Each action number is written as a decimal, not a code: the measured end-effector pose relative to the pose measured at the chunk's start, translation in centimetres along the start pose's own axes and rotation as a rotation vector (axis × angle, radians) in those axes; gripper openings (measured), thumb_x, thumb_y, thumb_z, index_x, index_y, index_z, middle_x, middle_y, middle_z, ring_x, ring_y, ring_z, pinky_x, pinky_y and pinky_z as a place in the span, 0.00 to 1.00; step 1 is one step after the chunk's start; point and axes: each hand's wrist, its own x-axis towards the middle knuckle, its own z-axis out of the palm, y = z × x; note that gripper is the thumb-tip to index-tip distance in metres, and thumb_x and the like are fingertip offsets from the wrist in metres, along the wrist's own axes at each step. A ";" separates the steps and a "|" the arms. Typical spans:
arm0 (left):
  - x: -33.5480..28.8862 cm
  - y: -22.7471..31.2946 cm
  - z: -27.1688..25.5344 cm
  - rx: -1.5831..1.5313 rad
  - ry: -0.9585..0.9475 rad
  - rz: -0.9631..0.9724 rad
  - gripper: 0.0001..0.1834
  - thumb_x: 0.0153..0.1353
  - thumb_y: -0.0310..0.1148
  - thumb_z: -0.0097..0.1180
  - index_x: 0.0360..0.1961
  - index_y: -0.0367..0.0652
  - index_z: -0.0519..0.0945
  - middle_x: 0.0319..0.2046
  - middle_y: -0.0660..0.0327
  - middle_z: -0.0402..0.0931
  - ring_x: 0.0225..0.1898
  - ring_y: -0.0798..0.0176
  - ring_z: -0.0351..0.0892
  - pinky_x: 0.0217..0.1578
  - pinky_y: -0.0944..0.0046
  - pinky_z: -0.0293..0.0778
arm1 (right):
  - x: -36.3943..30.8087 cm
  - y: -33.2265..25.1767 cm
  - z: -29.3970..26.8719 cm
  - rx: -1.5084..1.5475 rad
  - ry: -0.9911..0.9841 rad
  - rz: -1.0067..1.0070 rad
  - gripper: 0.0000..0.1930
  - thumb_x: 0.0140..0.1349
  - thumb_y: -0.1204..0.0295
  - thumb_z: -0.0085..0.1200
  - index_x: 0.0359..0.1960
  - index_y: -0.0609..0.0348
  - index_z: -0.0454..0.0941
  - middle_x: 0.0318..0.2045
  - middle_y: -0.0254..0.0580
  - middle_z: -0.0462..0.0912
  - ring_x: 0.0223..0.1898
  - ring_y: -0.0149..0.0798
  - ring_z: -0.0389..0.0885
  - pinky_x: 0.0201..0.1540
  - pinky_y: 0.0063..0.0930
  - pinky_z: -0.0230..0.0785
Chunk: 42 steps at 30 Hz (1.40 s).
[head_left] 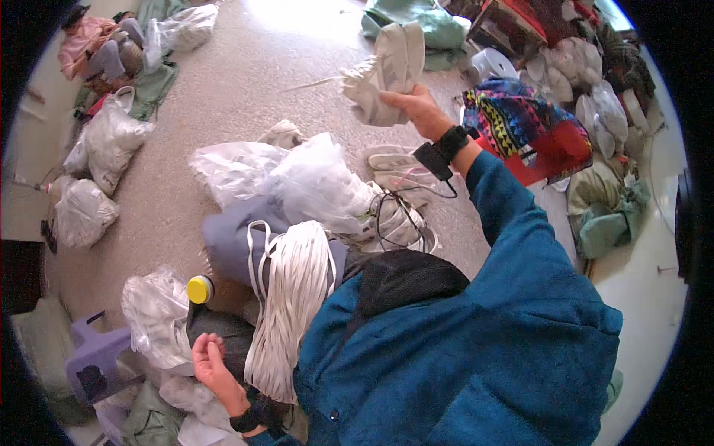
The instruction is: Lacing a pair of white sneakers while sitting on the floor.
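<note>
Out ahead on the right, my right hand [422, 111] is closed round a pair of off-white sneakers [396, 63], held together above the floor. A loose lace sticks out from them to the left. My left hand [213, 364] is near my left side, its fingers curled in, and nothing shows in them. Close to it, a thick bundle of white shoelaces [294, 297] hangs over my grey-clad leg [238, 234]. More pale shoes [390, 167] rest on the floor beyond my lap, partly behind a black cord [387, 215].
Clear plastic bags [312, 182] are heaped in front of me. At left are a yellow lid [199, 289], a purple plastic stool [97, 357] and filled white bags [115, 141]. A colourful patterned bag [520, 123], a white roll [492, 65] and green sacks [416, 26] lie at right.
</note>
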 end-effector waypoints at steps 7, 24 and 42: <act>2.1 -2.9 -0.6 1.175 0.049 0.484 0.19 0.57 0.24 0.56 0.51 0.34 0.74 0.59 0.47 0.66 0.63 0.43 0.62 0.64 0.47 0.57 | 1.0 10.4 -7.6 -0.248 0.180 0.251 0.17 0.56 0.71 0.64 0.46 0.64 0.82 0.38 0.36 0.85 0.37 0.30 0.82 0.42 0.26 0.74; 4.7 -2.0 1.0 1.469 0.031 0.409 0.19 0.57 0.29 0.57 0.50 0.37 0.74 0.59 0.48 0.67 0.64 0.42 0.60 0.64 0.41 0.55 | 8.4 28.5 -11.5 -1.863 0.160 -0.032 0.11 0.60 0.68 0.49 0.36 0.34 0.84 0.36 0.29 0.82 0.48 0.37 0.78 0.65 0.57 0.51; 6.4 -0.4 2.1 1.563 0.112 0.325 0.19 0.59 0.34 0.56 0.50 0.38 0.74 0.60 0.49 0.65 0.65 0.41 0.57 0.65 0.39 0.51 | 1.8 38.3 -11.6 -1.672 -0.463 0.279 0.09 0.55 0.69 0.50 0.23 0.53 0.82 0.26 0.49 0.83 0.31 0.49 0.82 0.49 0.53 0.69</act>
